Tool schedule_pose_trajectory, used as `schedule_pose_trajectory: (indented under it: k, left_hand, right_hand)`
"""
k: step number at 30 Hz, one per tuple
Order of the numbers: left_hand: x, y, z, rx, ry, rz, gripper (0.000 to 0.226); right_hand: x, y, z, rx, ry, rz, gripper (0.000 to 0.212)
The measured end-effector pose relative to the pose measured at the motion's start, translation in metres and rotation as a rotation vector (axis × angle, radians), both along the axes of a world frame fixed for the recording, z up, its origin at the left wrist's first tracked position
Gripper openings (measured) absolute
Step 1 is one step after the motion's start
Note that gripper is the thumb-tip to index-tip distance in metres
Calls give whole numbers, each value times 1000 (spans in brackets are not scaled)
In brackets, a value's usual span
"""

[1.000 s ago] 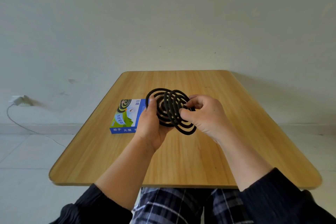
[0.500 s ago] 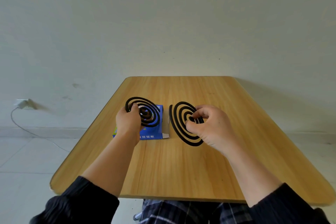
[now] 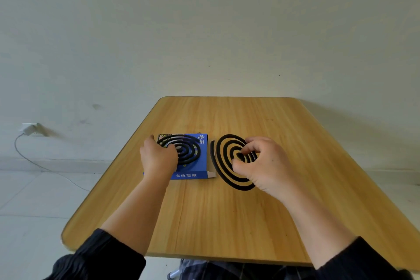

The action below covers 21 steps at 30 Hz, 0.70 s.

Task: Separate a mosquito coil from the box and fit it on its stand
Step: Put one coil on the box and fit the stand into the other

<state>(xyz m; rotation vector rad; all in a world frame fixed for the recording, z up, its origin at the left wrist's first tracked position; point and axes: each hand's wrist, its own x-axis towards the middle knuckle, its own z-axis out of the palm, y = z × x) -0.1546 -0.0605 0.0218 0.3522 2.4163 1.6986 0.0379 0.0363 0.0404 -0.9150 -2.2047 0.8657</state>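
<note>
Coils now split: left hand (image 3: 159, 159) grips one coil (image 3: 184, 151) lowered onto box (image 3: 202, 154), right hand (image 3: 261, 166) pinches other coil (image 3: 227, 166) beside box; stand unseen.

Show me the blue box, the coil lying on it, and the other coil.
blue box (image 3: 191, 175): head view, near front edge.
coil on the box (image 3: 193, 150): head view, outer rings.
coil on the table (image 3: 221, 166): head view, left outer ring.

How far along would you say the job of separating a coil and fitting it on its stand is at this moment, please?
Done: the two coils are apart. In hand: the left hand holds one coil on the blue box, and the right hand pinches the other coil by its centre, at the table. Left: fitting a coil on its stand, and no stand is in view.
</note>
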Motion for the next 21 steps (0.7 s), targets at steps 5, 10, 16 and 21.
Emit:
schedule_pose_trajectory:
  k: [5, 10, 16, 21]
  left_hand:
    - [2, 1, 0, -29, 6, -35, 57]
    - [8, 1, 5, -40, 54, -63, 43]
    - [44, 1, 25, 130, 89, -193, 67]
    - [77, 4, 33, 238, -227, -510, 32]
  right_hand:
    - [-2, -1, -2, 61, -21, -21, 23]
    - [0, -4, -1, 115, -19, -18, 23]
    - [1, -8, 0, 196, -30, -35, 27]
    - [5, -8, 1, 314, -24, -30, 28]
